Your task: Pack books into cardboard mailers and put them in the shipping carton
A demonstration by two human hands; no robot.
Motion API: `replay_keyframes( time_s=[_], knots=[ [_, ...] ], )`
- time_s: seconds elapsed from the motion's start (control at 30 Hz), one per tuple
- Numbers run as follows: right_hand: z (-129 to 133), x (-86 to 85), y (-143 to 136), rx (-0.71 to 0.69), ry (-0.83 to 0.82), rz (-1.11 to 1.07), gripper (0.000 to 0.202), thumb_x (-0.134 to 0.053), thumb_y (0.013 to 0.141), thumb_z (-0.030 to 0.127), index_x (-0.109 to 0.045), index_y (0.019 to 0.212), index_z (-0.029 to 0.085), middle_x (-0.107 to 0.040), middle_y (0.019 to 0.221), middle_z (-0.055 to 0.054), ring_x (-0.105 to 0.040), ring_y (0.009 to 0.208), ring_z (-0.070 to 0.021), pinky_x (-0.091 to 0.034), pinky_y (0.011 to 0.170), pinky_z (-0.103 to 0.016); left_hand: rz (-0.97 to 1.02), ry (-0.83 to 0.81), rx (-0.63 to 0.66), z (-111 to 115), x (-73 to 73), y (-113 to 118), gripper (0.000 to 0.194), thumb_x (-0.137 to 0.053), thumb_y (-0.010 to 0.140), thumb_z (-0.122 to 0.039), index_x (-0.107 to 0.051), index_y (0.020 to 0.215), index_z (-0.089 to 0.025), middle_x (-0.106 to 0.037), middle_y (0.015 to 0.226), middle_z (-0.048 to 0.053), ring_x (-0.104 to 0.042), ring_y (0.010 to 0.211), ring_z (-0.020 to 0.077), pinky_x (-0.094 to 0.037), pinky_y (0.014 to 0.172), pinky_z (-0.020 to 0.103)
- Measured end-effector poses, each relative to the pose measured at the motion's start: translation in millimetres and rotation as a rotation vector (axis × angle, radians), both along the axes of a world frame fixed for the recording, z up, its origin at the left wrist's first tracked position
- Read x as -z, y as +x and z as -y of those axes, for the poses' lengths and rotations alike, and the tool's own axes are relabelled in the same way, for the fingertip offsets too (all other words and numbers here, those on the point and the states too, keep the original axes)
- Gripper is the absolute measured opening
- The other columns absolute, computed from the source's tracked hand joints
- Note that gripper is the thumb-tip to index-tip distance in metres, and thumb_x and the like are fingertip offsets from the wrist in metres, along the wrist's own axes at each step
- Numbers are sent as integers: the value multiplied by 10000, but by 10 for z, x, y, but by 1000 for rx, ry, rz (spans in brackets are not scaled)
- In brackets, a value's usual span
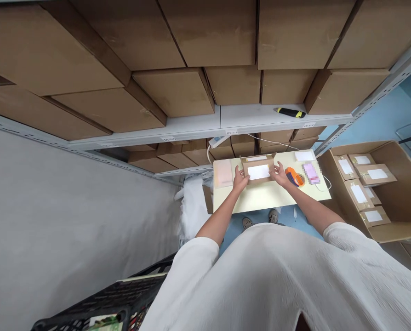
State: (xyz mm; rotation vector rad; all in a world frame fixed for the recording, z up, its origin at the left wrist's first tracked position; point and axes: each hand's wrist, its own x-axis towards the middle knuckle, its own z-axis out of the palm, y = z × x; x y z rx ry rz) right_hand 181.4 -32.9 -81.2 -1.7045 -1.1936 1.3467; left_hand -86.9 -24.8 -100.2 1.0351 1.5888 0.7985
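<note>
A small cardboard box (259,163) with a white label (258,172) on the side facing me is held between my two hands over the pale yellow table (260,202). My left hand (240,179) grips its left edge, thumb near the label. On the opposite edge my right hand (279,175) is closed with the thumb toward the label. The box's upper part looks folded, with another white label strip there. Just right of my right hand lies an orange tape dispenser (294,176). Pinkish sheets (223,173) lie to the left of the box.
A blurred pink phone-like object (311,173) and white labels (304,156) lie at the table's right. A large carton (398,193) holds several labelled boxes. Shelves of cartons (205,32) rise ahead, with a black-yellow utility knife (291,112) on the ledge. A black crate (122,294) stands lower left.
</note>
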Motion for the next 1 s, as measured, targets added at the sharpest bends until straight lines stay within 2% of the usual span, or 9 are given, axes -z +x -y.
replay_keyframes(
  time_s=[0.1, 0.27, 0.37, 0.47, 0.53, 0.63, 0.7, 0.8, 1.0],
  knots=[
    [8, -48, -29, -10, 82, -50, 1314, -807, 831, 589, 33, 1817, 370, -494, 1709, -162, -500, 1576, -327, -485, 1257, -570, 36, 46, -46, -17, -34, -21, 1135, -841, 845, -267, -191, 1775, -280, -596, 1627, 153, -605, 1500, 290, -515, 1177, 388],
    [132, -60, 15, -67, -41, -25, 1345, -759, 868, 678, 115, 1816, 298, -557, 1637, -200, -626, 1452, -343, -509, 1232, -556, 43, -43, -35, 148, 0, -83, 1147, -850, 860, -303, -156, 1771, -245, -662, 1506, 184, -702, 1355, 304, -569, 1086, 411],
    [192, -73, 99, -50, -39, 88, 1150, -617, 961, 706, -1, 1827, 266, -552, 1640, -200, -632, 1440, -334, -517, 1224, -509, -61, 36, -38, 250, -39, -152, 997, -771, 935, -323, -205, 1751, -244, -623, 1546, 206, -658, 1412, 322, -541, 1146, 469],
    [169, -144, 165, 54, 135, 282, 891, -492, 1026, 644, -251, 1783, 241, -541, 1633, -197, -601, 1442, -341, -526, 1200, -528, -334, 298, -27, 277, -180, -232, 719, -671, 993, -315, -407, 1657, -232, -549, 1617, 200, -505, 1556, 348, -445, 1259, 523],
    [111, -222, 174, 51, 297, 421, 681, -465, 1046, 560, -507, 1633, 219, -614, 1524, -193, -603, 1388, -350, -516, 1191, -555, -472, 461, 81, 259, -300, -258, 484, -580, 1036, -285, -568, 1516, -224, -600, 1548, 182, -516, 1523, 352, -425, 1266, 538],
    [4, -344, 134, -140, 428, 509, 418, -448, 1067, 447, -727, 1292, 233, -717, 1276, -159, -642, 1235, -336, -540, 1126, -531, -533, 535, 353, 204, -442, -215, 332, -459, 1088, -248, -697, 1319, -230, -712, 1351, 149, -640, 1329, 324, -490, 1170, 494],
    [-59, -398, 93, -263, 432, 514, 368, -436, 1074, 398, -749, 1185, 238, -730, 1210, -142, -660, 1167, -321, -559, 1072, -498, -571, 510, 456, 161, -484, -149, 346, -430, 1103, -240, -712, 1302, -222, -733, 1320, 144, -665, 1271, 320, -503, 1130, 477],
    [-118, -407, 61, -351, 381, 551, 357, -444, 1074, 370, -751, 1185, 225, -730, 1249, -147, -665, 1183, -318, -556, 1070, -480, -663, 400, 477, 110, -476, -67, 332, -482, 1101, -270, -709, 1334, -203, -713, 1396, 167, -644, 1322, 358, -482, 1140, 499],
    [-175, -256, 137, -432, 284, 612, 466, -402, 1106, 376, -713, 1395, 183, -669, 1432, -185, -653, 1296, -327, -534, 1157, -491, -605, 213, 441, 138, -369, -104, 413, -383, 1150, -363, -728, 984, -208, -730, 1244, 166, -673, 1240, 323, -535, 1081, 449]
  ],
)
